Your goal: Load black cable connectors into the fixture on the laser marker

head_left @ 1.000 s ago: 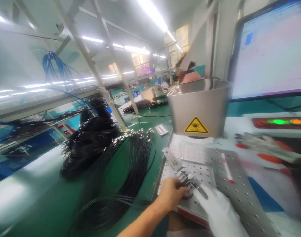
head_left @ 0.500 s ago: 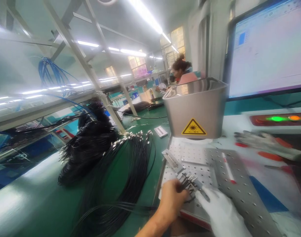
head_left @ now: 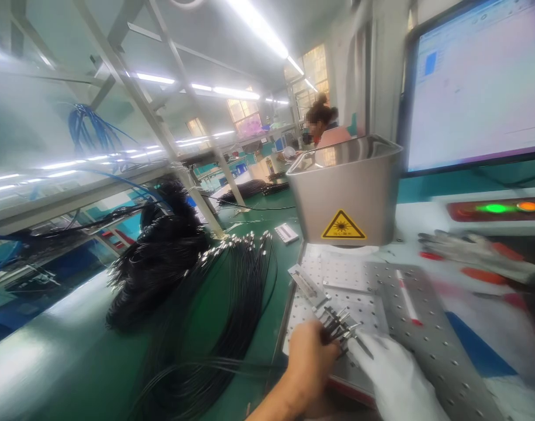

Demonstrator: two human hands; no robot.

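Observation:
My bare left hand [head_left: 310,361] grips a small bunch of black cables with metal connector ends [head_left: 340,327], held over the front of a perforated metal plate [head_left: 372,304]. My right hand [head_left: 392,377], in a white glove, rests on the plate just right of the connector tips and touches them. The cables trail left from my left hand to a loose black bundle [head_left: 232,310] on the green bench. A metal laser housing with a yellow warning sign [head_left: 344,225] hangs over the plate's far end.
A big heap of black cables [head_left: 157,257] lies at left under a shelf frame. A monitor [head_left: 477,88] stands at right over a panel with green and orange lights [head_left: 495,209]. A red-white pen [head_left: 408,298] and gloves [head_left: 473,254] lie on the plate side. A person sits far back.
The view dropped slightly and shifted. My left hand slid a little right and nearer, pulling the connector bunch back along the plate; the gloved right hand stayed by the tips.

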